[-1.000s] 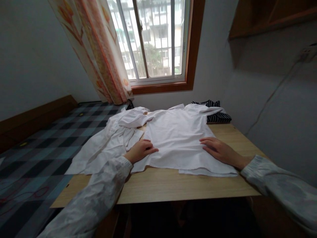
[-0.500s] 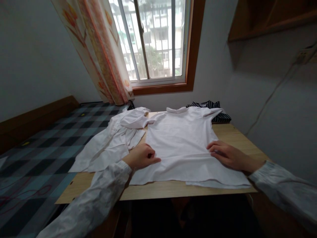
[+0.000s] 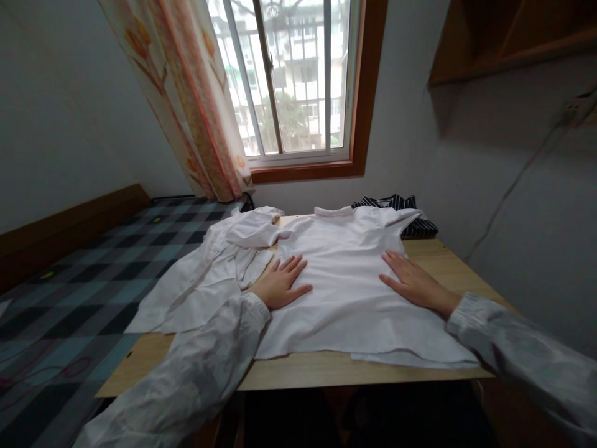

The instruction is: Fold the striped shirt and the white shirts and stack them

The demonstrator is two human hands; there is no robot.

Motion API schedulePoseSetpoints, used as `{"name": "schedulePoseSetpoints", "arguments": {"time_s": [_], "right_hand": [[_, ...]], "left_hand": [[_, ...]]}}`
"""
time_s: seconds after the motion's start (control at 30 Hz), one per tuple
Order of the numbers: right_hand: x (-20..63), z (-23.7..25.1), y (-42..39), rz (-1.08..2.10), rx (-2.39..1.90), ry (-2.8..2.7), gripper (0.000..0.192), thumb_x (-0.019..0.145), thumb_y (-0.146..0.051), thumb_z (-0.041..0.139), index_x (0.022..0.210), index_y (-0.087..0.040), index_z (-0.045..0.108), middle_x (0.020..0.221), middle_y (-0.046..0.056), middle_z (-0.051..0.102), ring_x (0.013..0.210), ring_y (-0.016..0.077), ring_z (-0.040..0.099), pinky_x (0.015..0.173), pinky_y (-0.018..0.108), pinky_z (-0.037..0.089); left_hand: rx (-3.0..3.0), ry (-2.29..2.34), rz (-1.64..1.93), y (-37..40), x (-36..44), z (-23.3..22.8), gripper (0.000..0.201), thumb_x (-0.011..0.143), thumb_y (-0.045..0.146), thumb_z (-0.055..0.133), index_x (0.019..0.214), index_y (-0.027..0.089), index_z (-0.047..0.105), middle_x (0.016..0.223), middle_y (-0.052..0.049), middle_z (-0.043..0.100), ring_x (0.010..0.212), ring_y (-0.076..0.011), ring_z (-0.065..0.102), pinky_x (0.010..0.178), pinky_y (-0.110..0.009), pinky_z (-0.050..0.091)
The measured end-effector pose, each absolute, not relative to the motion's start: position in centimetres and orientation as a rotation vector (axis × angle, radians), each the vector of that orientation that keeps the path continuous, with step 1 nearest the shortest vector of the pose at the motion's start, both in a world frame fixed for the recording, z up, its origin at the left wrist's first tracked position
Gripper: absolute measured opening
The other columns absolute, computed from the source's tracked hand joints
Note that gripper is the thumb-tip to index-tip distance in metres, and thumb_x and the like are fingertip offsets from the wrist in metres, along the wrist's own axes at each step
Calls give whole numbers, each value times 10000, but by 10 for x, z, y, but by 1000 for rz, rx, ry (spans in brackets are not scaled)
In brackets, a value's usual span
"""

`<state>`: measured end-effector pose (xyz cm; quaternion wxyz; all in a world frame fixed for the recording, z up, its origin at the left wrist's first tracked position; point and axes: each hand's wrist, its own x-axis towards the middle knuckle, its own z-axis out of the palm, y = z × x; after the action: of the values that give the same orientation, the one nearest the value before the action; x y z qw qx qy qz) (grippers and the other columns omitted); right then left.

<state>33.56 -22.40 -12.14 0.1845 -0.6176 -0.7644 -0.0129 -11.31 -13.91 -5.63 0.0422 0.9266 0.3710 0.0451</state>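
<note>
A white short-sleeved shirt (image 3: 342, 267) lies spread out on a light wooden table (image 3: 298, 370), its collar toward the window and its hem near the front edge. Flat on the shirt's left side rests my left hand (image 3: 282, 283), fingers apart. My right hand (image 3: 413, 279) lies on the right side of the cloth, also flat with fingers spread. Shallow creases run across the fabric between the two hands. Neither hand grips anything.
Left of the shirt, a crumpled heap of white clothing (image 3: 205, 274) overhangs toward a checked bed (image 3: 107, 274). A folded black-and-white striped garment (image 3: 420, 227) sits at the table's back right. A wall shelf (image 3: 508, 43) juts out at upper right.
Both hands have gone from curled fingers near the lower part of the shirt to lying flat and spread, slightly farther up. The fold across the lower shirt has flattened out.
</note>
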Motion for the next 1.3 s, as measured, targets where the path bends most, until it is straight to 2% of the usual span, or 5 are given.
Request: {"name": "schedulePoseSetpoints", "arguments": {"time_s": [0.23,0.43,0.77,1.03,1.3], "right_hand": [[346,-104,-223,-51,-1806,-2096,669,1085,-620,520,1576,-179,627,1674,196,607,1543,387,577,1322,549,429],[351,-93,-184,-231,-2030,-1589,704,964,-597,696,1442,-85,629,1377,286,722,1289,445,670,1117,525,537],[369,-101,-181,-18,-2078,-1610,530,1062,-438,550,1519,-171,555,1125,150,824,973,346,779,782,374,491],[359,-92,-183,1,-2095,-1526,663,1030,-580,562,1548,-168,541,1173,172,823,931,359,781,749,391,513],[358,-91,-187,16,-2098,-1558,665,1040,-572,542,1576,-179,512,1195,163,814,975,368,784,759,389,505]], "left_hand": [[2703,1488,526,-129,-129,-56,637,1068,587,600,1546,167,631,1643,-209,615,1505,-359,608,1275,-490,477],[2600,1943,510,-107,-105,-41,611,1052,544,652,1480,110,614,1345,-244,744,1260,-396,723,1060,-472,571],[2554,1907,251,-90,-113,-36,266,1109,355,521,1226,197,701,1074,-152,821,1006,-309,802,874,-382,555],[2650,1984,524,-20,-159,12,578,874,577,774,1259,151,713,1403,-273,699,1343,-467,639,1147,-536,461],[2513,1952,538,13,-192,42,340,1030,500,575,1102,232,773,1058,-98,833,923,-265,711,761,-321,433]]}}
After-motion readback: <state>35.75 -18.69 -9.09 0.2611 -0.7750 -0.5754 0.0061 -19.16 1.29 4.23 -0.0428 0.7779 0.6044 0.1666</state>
